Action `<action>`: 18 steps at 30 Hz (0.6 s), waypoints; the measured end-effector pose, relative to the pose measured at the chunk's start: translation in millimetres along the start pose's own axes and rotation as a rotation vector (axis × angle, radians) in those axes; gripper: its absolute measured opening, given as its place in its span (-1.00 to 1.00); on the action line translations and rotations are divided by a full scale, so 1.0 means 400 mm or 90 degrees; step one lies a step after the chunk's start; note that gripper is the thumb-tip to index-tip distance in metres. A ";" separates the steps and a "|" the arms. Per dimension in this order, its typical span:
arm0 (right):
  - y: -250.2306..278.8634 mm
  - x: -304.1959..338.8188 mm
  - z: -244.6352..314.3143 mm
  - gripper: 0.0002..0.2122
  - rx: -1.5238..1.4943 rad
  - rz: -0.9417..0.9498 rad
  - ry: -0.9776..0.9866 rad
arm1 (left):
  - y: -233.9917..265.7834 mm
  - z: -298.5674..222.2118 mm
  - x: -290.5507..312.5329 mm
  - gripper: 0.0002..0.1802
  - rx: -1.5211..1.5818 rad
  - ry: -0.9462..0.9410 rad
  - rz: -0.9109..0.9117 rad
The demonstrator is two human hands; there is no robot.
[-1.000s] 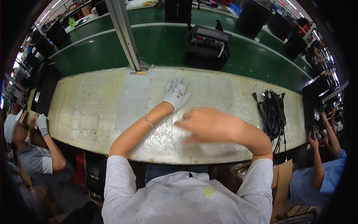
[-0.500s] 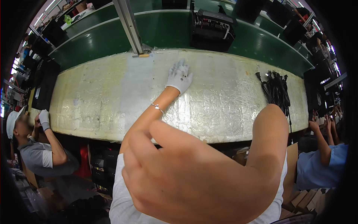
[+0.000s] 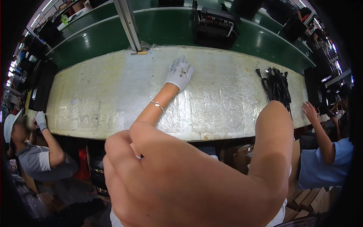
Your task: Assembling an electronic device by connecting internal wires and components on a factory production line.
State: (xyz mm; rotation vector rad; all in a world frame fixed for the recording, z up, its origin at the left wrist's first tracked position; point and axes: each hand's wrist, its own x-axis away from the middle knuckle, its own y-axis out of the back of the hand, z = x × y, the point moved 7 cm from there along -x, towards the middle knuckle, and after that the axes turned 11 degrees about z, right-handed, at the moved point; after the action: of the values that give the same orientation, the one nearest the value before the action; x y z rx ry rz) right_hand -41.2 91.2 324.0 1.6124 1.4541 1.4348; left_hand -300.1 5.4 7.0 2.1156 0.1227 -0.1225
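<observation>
My left hand (image 3: pixel 179 74) wears a white, smudged glove and lies on the pale, film-covered tabletop (image 3: pixel 211 102). Its fingers are stretched out, with nothing held under them that I can see. A thin bracelet (image 3: pixel 157 105) circles that wrist. My bare right hand (image 3: pixel 151 170) is raised very close to the camera, reaching across from the right with its back showing. Its fingers are curled, and their tips are hidden, so anything within them cannot be made out. Nearest the right arm on the table is a bundle of black power cords (image 3: pixel 277 87).
A wooden-handled tool (image 3: pixel 140 53) lies by the metal post (image 3: pixel 130 26). Behind the table, a black machine (image 3: pixel 215 28) stands on the green conveyor (image 3: pixel 166 28). Black units stand at both table ends. A gloved co-worker (image 3: pixel 41 151) is at left, another person in blue (image 3: pixel 325 162) at right.
My right hand has shifted left and looks larger in view. The left hand stays flat on the table. The person at right has raised a hand beside the table edge.
</observation>
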 end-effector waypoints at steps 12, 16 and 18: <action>-0.039 0.017 0.058 -0.86 -0.199 0.019 0.062 | -0.006 -0.002 -0.010 -0.60 0.012 -0.032 -0.046; -0.056 0.049 0.093 -0.87 -0.197 -0.036 0.020 | 0.002 -0.005 -0.004 -0.60 0.025 -0.035 -0.036; -0.057 0.073 0.107 -0.87 -0.197 -0.059 -0.007 | 0.005 -0.021 -0.011 -0.60 0.038 -0.045 -0.036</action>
State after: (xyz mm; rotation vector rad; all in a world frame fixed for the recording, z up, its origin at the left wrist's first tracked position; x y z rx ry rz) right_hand -14.3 135.4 301.3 1.3426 1.2130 1.5105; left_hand -304.0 11.4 13.5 2.1657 0.1378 -0.2368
